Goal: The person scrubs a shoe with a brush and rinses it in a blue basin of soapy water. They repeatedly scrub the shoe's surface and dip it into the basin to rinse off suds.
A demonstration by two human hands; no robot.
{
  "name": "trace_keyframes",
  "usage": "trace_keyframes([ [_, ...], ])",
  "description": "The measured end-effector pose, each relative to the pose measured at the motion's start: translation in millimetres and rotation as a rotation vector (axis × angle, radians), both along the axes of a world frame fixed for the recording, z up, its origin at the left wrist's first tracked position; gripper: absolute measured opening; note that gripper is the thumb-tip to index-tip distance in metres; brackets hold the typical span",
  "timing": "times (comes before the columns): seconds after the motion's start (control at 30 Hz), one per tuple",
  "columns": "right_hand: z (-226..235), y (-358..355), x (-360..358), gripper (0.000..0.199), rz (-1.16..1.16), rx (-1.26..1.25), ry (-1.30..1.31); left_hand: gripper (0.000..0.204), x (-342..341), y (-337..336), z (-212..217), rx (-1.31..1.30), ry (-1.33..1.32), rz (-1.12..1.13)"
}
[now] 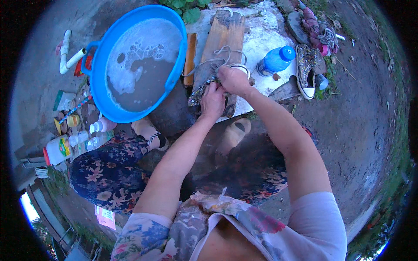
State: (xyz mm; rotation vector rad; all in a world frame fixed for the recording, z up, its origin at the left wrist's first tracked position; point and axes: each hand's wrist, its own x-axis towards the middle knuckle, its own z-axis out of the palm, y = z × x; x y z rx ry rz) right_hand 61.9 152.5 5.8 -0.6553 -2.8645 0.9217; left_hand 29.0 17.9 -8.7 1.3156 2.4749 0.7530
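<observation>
A patterned sneaker with a white toe cap lies on a wooden washboard in front of me. My left hand grips the shoe's side near the heel. My right hand is closed over the shoe's upper by the toe, where loose grey laces trail up across the board. A second matching sneaker lies on its own to the right, on the ground beside the slab.
A big blue basin of soapy, murky water stands at the left. A blue plastic bottle lies right of the board, a brush to its left. Bottles and jars cluster at far left, a white pipe behind. Wet cloth heaps at the back right.
</observation>
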Motion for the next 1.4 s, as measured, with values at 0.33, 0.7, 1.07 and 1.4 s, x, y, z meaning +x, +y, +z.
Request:
trace_keyframes([
  [0.33,6,25,-57,0.024,-0.693,-1.08,0.363,0.014,11,-18,-17,0.065,0.007,-0.201],
  [0.7,64,59,-11,0.023,-0.077,0.024,-0.122,0.024,-18,-1,19,0.062,-0.029,-0.08],
  [1.07,22,-7,20,0.021,-0.146,0.116,-0.471,0.012,-34,23,23,-0.198,0.182,-0.126],
  [1.4,31,41,103,0.018,0.059,-0.431,-0.322,0.013,-59,25,25,-0.158,0.088,0.081],
])
